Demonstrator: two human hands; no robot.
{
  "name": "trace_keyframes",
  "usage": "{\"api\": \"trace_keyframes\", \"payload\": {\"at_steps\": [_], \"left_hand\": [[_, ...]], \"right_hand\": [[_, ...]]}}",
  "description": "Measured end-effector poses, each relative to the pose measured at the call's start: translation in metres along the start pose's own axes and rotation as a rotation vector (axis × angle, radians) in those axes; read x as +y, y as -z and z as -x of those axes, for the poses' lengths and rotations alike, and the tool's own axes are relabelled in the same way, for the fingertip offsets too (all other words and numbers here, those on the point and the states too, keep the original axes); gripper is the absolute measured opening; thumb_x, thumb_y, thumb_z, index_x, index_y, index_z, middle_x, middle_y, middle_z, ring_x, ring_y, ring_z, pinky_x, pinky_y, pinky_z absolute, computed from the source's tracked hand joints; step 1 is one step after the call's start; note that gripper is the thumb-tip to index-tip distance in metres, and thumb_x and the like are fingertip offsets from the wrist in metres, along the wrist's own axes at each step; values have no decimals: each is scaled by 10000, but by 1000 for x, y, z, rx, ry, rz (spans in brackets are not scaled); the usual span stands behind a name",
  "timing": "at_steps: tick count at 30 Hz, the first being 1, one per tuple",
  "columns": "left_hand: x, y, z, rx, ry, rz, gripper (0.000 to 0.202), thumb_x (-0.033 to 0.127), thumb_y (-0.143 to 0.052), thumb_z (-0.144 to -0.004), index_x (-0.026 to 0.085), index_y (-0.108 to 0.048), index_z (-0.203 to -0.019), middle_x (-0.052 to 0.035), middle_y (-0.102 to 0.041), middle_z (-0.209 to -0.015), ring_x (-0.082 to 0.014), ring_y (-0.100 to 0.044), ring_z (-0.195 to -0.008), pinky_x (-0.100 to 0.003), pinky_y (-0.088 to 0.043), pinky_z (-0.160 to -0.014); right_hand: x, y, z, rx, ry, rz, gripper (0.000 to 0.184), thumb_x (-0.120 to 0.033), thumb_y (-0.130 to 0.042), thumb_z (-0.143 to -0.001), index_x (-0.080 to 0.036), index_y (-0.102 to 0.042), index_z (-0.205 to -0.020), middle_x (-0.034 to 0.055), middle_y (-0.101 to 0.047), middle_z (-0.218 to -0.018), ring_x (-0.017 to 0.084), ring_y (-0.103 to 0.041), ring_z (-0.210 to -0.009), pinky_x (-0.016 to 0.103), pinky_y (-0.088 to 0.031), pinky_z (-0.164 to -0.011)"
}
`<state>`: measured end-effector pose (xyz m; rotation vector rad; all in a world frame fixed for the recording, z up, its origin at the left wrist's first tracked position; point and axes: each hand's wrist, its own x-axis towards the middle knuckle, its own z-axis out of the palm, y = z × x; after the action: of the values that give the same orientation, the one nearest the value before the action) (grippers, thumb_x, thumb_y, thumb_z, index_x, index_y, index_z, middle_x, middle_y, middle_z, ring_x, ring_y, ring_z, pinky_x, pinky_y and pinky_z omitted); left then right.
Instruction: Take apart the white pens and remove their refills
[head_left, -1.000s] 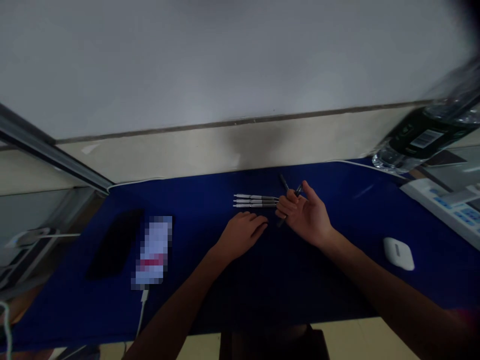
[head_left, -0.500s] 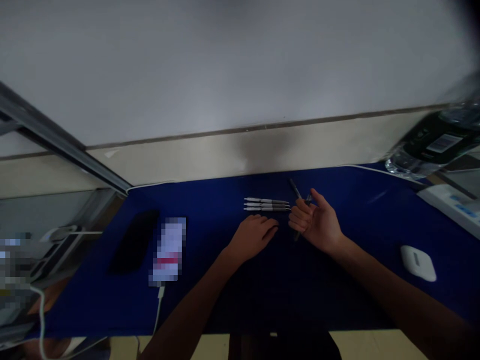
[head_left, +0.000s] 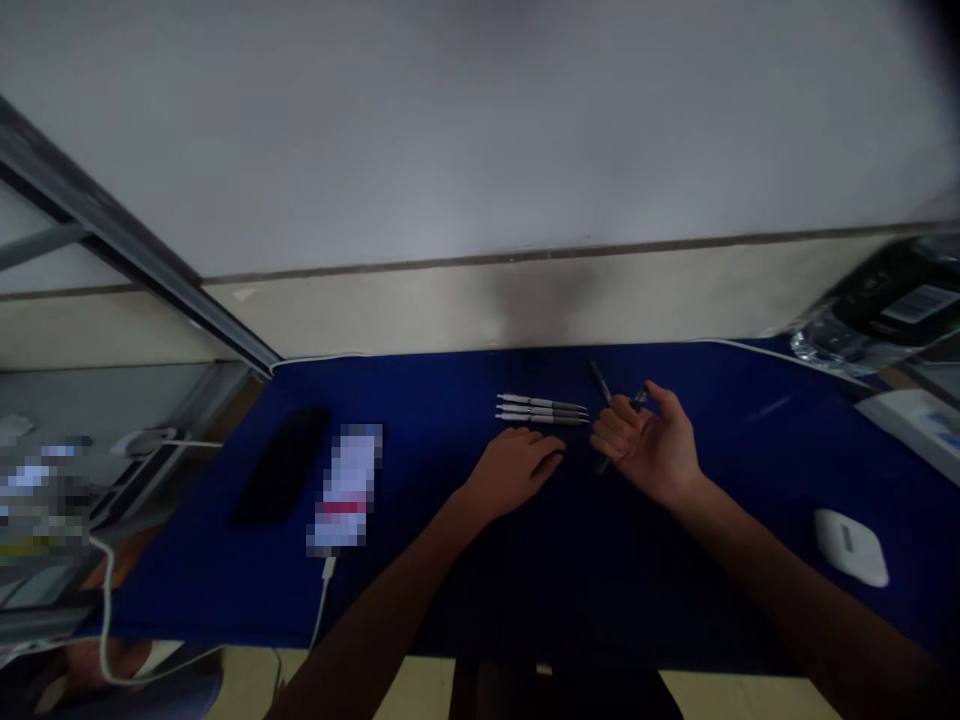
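Three white pens [head_left: 541, 411] lie side by side on the blue mat [head_left: 465, 560], pointing left. My left hand [head_left: 516, 471] rests palm down on the mat just in front of them, fingers loosely curled with nothing in them. My right hand [head_left: 651, 444] is turned palm up to the right of the white pens, its fingers curled round two dark pens [head_left: 602, 388] that stick out above and below the fist.
A black phone [head_left: 283, 478] and a second phone on a white cable [head_left: 346, 489] lie at the left of the mat. A white earbud case [head_left: 850, 546] sits at the right. A plastic bottle [head_left: 877, 305] and a keypad [head_left: 919, 421] are at the far right.
The view has shifted, so everything sits a little further right and lower in the picture. Both hands keep the same pose and the white pens stay in place.
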<state>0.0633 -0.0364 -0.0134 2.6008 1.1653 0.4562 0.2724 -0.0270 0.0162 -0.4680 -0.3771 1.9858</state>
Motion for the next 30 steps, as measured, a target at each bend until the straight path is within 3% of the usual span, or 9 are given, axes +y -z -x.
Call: {"api": "trace_keyframes", "payload": {"at_steps": [7, 17, 30], "left_hand": [[0, 2, -1, 1, 7, 18, 224, 297, -425, -1005, 239, -600, -1133, -6, -681, -937, -175, -619, -874, -336, -440, -862], [3, -2, -1, 10, 6, -21, 235, 297, -413, -1008, 245, -595, -1147, -13, -686, -943, -181, -615, -876, -349, -444, -833], [8, -5, -9, 50, 75, -139, 233, 259, -425, -990, 216, -625, -1102, -32, -689, -813, -188, -630, -736, -336, -473, -717]], "right_hand": [[-3, 9, -6, -8, 53, 8, 414, -460, -502, -858, -216, -351, -559, -47, -270, -498, 110, -219, -460, 273, -240, -461], [-7, 8, -4, 12, 201, -6, 460, -446, -516, -805, -228, -235, -513, -63, -196, -450, 93, -157, -412, 274, -200, -412], [-3, 11, -9, 40, 162, -105, 476, -443, -526, -800, -225, -211, -518, -62, -207, -445, 95, -165, -419, 269, -202, -413]]}}
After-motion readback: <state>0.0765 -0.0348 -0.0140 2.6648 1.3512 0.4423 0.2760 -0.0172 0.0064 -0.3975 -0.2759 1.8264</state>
